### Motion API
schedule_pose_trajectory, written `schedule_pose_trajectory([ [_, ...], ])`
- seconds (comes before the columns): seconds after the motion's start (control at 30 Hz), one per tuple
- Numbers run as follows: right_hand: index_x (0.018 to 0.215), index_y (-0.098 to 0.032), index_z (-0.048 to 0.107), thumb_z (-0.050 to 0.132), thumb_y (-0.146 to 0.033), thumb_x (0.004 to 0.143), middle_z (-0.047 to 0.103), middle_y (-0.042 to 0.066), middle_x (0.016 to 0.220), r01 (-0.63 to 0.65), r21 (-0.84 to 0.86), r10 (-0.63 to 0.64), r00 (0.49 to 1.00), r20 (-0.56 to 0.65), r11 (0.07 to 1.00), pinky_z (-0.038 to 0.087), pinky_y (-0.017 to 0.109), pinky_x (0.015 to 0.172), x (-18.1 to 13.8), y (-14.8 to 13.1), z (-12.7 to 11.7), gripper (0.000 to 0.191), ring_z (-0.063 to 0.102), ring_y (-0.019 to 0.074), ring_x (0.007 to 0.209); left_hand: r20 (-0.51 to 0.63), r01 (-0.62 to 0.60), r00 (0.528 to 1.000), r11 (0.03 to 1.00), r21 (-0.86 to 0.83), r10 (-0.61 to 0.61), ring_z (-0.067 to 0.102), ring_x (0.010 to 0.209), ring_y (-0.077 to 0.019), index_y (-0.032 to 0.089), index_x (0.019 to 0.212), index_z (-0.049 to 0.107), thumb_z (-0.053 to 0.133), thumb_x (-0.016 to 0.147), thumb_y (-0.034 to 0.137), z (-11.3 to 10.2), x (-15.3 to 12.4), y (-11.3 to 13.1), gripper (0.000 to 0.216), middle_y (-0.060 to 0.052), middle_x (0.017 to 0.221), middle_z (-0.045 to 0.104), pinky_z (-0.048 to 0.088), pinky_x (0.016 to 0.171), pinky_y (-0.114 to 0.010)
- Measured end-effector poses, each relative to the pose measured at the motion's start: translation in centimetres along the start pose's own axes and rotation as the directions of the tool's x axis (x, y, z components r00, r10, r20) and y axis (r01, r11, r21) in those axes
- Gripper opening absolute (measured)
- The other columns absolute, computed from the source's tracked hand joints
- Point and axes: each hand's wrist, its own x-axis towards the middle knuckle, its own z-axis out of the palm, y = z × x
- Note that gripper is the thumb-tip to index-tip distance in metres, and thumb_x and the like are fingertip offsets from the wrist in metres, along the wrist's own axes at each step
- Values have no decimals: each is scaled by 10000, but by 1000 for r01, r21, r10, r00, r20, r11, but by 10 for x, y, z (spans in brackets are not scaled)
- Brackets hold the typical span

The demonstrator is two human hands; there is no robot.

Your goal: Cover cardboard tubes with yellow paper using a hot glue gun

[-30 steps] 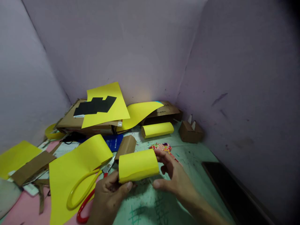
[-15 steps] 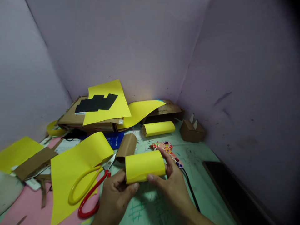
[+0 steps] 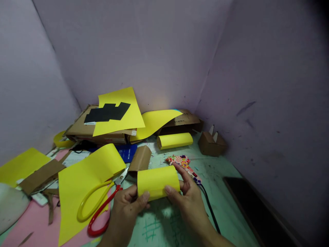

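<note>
Both my hands hold a short roll of yellow paper (image 3: 157, 181) just above the green mat. My left hand (image 3: 127, 209) pinches its left end, thumb pressed on the lower front edge. My right hand (image 3: 187, 199) grips the right end, thumb on the front and fingers curled behind. Right behind the roll stands a brown cardboard tube (image 3: 140, 159). Scissors (image 3: 101, 206) with one yellow and one red handle lie to the left on a yellow sheet (image 3: 84, 185).
A second yellow roll (image 3: 175, 140) lies farther back, near a small cardboard box (image 3: 212, 144). Flattened cardboard (image 3: 102, 132) carries yellow paper with black shapes. A patterned glue gun (image 3: 183, 162) with a black cord lies right of my hands. Purple walls enclose the corner.
My right thumb has moved onto the front of the roll and both hands now pinch it closer together; the roll sits slightly higher and further right in view.
</note>
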Motion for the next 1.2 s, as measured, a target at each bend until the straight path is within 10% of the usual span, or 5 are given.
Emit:
schedule_pose_trajectory([
  [0.2,1287,-145,372,637,-472,763,691,13,717,59,51,-62,996,62,997,471,314,697,4,5,-7,673,631,183,681,-78,41,996,996,-81,-47,524,560,-120,146,773,731,753,630,398,2,2,1,290,-12,601,637,411,531,-217],
  [0.67,1141,-223,468,768,-282,626,546,-83,595,57,128,-56,998,-7,990,428,269,646,9,5,-12,599,535,133,592,-96,58,992,968,-243,-83,607,609,-142,145,672,732,839,503,312,5,5,10,261,-37,648,696,506,603,-225],
  [1.0,1211,-290,511,767,-410,640,555,68,1272,319,147,-323,946,5,936,371,386,953,12,7,-18,637,479,267,1184,-187,-16,981,950,-312,-45,607,612,-121,156,692,738,866,453,323,2,8,21,318,-18,671,702,506,582,-174],
  [1.2,1258,-246,467,861,-396,480,527,94,1317,143,133,-158,981,110,981,434,389,924,14,15,-16,885,500,307,1182,-68,74,993,950,-305,-100,582,555,-120,150,711,736,854,486,315,5,4,19,303,-30,645,689,509,579,-212],
])
